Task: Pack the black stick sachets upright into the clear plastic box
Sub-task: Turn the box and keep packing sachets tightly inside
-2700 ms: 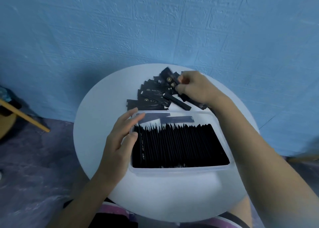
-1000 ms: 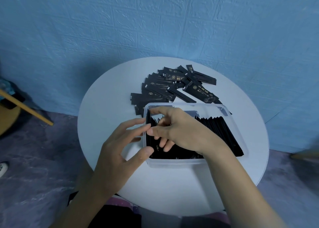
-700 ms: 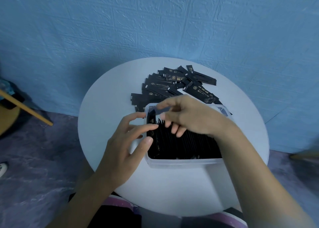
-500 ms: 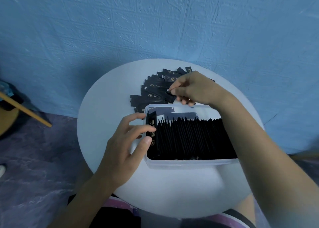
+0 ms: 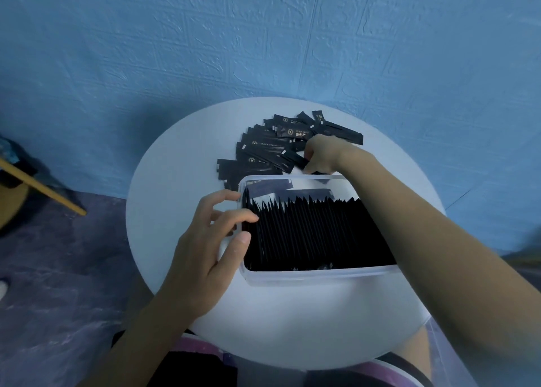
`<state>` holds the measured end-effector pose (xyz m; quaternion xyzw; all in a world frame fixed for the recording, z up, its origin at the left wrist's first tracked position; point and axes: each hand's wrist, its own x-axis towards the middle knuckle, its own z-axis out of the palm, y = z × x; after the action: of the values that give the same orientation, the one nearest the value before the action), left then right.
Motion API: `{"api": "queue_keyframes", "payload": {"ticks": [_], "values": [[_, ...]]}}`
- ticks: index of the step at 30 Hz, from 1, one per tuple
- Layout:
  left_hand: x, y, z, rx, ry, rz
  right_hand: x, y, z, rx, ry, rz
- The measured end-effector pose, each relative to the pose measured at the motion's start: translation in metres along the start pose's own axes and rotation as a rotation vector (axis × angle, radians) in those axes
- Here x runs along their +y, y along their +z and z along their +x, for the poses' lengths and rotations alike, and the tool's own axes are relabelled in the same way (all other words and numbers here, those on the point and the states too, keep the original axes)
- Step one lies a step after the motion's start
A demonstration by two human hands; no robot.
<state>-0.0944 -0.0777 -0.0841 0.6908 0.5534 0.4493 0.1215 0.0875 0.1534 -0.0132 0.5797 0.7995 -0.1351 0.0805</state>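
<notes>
Sachets [image 5: 316, 234]: thin black foil sticks, upright, packed tight in the clear rectangular box [image 5: 319, 277] at the centre of the round white table [image 5: 175, 181]; too dense to count. Pile [image 5: 263, 152] overlaps near the far edge, count unclear. Right hand [image 5: 325, 157] pinches one loose sachet [image 5: 294, 159], fingertips hidden. Left hand [image 5: 205, 255] rests slack on the box's left rim.

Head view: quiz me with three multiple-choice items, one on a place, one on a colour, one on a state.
1. The loose sachet pile lies: A beyond the clear box; B in it; C on the floor.
2. The wall is: A red; B blue; C yellow.
3. The right hand: A lies flat; B rests in the box; C pinches a sachet.
A: the pile sits on the table behind the box. B: blue panels. C: its fingers curl on one at the pile.
</notes>
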Motion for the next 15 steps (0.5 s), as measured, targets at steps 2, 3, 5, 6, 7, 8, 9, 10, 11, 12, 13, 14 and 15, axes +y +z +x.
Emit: {"api": "queue_keyframes", "payload": {"ticks": [2,3,5,6,7,8,9,10,11,12,13,14,15], "values": [[-0.001,0.001,0.000,0.006,0.000,0.000,0.004,-0.004,-0.001,-0.008,-0.001,0.068],[-0.001,0.001,0.000,0.007,0.000,-0.002,0.006,-0.007,-0.001,0.004,-0.010,0.134],[-0.002,0.001,0.000,0.010,0.001,-0.005,0.005,-0.015,-0.001,0.045,-0.046,0.307],[-0.002,0.001,0.000,0.013,0.002,-0.004,0.003,-0.018,-0.001,0.053,-0.068,0.392],[-0.003,0.001,0.000,0.017,0.004,-0.002,-0.001,-0.020,0.000,0.048,-0.092,0.457],[-0.003,0.001,0.000,0.020,0.005,-0.001,-0.006,-0.020,0.001,0.028,-0.118,0.490],[-0.002,0.000,0.000,0.022,0.006,-0.001,-0.012,-0.020,0.001,0.001,-0.141,0.494],[-0.002,0.000,0.000,0.023,0.008,-0.001,-0.019,-0.018,0.002,-0.017,-0.153,0.482],[-0.002,0.001,0.001,0.024,0.010,-0.001,-0.025,-0.015,0.004,-0.025,-0.163,0.462],[-0.002,0.001,0.001,0.024,0.012,-0.001,-0.030,-0.012,0.007,-0.024,-0.167,0.440],[-0.002,0.001,0.001,0.026,0.015,-0.001,-0.035,-0.010,0.009,-0.024,-0.169,0.411],[-0.002,0.000,0.001,0.029,0.019,-0.001,-0.038,-0.007,0.011,-0.023,-0.167,0.376],[-0.002,0.001,0.001,0.032,0.023,-0.001,-0.039,-0.004,0.012,-0.016,-0.161,0.338]]}}
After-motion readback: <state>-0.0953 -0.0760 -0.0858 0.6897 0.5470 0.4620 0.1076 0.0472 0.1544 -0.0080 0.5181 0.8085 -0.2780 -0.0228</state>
